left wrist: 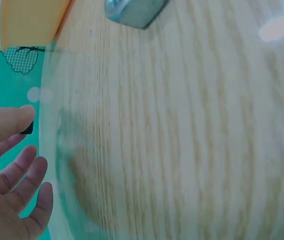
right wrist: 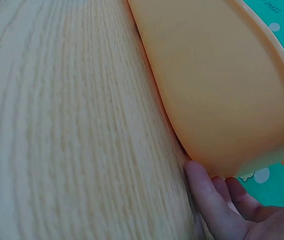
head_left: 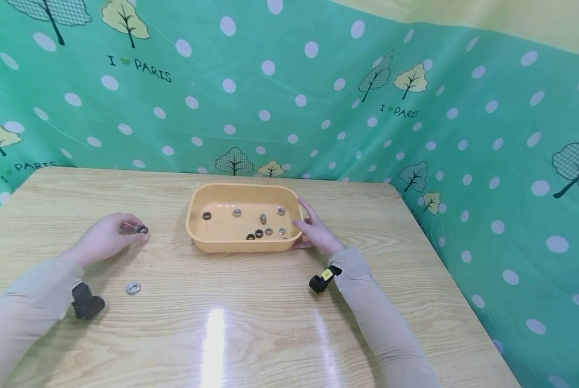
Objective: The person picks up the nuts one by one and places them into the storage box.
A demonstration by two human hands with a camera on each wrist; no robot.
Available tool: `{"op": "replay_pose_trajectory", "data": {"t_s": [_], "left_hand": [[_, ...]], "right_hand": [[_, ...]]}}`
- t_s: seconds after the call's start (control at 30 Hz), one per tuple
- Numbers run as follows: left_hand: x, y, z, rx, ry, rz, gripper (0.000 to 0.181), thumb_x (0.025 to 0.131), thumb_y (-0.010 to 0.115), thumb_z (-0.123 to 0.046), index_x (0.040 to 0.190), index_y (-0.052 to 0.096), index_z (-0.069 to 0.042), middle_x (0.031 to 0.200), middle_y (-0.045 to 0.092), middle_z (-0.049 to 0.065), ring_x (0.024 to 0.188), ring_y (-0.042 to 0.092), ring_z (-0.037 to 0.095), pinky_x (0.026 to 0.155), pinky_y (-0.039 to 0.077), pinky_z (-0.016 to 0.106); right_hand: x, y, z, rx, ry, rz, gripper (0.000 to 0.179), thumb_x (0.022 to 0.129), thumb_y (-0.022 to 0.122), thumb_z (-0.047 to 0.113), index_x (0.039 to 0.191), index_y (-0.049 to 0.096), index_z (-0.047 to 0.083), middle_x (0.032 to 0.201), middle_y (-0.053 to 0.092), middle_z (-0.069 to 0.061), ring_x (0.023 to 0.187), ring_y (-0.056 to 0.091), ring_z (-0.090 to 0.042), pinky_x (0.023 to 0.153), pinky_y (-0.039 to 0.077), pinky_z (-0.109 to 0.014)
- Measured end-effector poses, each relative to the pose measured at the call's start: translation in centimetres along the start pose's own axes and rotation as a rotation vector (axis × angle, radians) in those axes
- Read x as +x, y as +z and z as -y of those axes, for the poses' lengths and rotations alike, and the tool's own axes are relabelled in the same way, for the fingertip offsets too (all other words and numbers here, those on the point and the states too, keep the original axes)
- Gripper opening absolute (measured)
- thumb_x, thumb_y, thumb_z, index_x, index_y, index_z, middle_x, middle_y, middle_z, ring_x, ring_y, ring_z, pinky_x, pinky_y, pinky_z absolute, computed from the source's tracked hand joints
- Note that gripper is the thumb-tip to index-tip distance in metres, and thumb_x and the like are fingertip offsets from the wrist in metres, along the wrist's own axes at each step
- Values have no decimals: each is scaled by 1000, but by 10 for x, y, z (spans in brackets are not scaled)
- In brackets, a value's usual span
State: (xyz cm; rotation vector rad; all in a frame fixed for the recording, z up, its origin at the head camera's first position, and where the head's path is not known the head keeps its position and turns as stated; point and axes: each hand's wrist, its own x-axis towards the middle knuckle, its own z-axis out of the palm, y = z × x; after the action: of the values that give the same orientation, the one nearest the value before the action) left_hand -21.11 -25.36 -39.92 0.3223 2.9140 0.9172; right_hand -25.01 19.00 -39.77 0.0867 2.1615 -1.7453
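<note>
My left hand pinches a dark hex nut between thumb and fingertips, close over the table left of the bin. In the left wrist view only a dark edge of this nut shows under the thumb; the other fingers are loosely bent. Nearer the front, a silver nut lies flat on the table. My right hand grips the right end of a pale orange plastic bin, with a fingertip over its rim. The right wrist view shows fingers against the bin's end wall.
Inside the bin lie several nuts, both dark ones and silver ones. The bin stands toward the back of a wood-grain table. A green patterned cloth hangs behind and to the right. Each wrist carries a black camera.
</note>
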Motion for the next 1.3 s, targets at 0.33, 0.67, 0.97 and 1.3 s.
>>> {"op": "replay_pose_trajectory", "data": {"t_s": [0.33, 0.67, 0.97, 1.3], "left_hand": [[-2, -1, -5, -31, 2, -33, 42, 90, 63, -26, 115, 57, 8, 118, 55, 35, 108, 51, 51, 90, 42, 64], [0, -3, -13, -42, 9, -28, 40, 92, 61, -27, 116, 58, 5, 122, 53, 33, 109, 52, 49, 90, 43, 64], [0, -3, -21, -44, 10, -15, 40, 93, 60, -29, 116, 59, 3, 123, 53, 32, 108, 53, 49, 90, 45, 62], [1, -3, -31, -77, 12, 3, 40, 92, 61, -30, 115, 60, 2, 124, 53, 31, 108, 54, 49, 90, 47, 60]], "right_hand": [[-1, -1, 1, -2, -1, 18, 70, 96, 51, 14, 150, 14, 41, 133, 36, -27, 106, 59, -44, 78, 59, -49], [2, -1, -1, -3, -2, 0, 69, 96, 52, 15, 149, 17, 43, 131, 38, -26, 108, 58, -44, 76, 60, -46], [0, 0, -2, -4, -2, 1, 70, 96, 52, 15, 149, 17, 43, 132, 39, -25, 106, 60, -43, 75, 61, -45], [1, -1, 0, -4, -7, 12, 69, 96, 51, 15, 149, 17, 43, 132, 37, -26, 105, 60, -43, 77, 60, -47]]}}
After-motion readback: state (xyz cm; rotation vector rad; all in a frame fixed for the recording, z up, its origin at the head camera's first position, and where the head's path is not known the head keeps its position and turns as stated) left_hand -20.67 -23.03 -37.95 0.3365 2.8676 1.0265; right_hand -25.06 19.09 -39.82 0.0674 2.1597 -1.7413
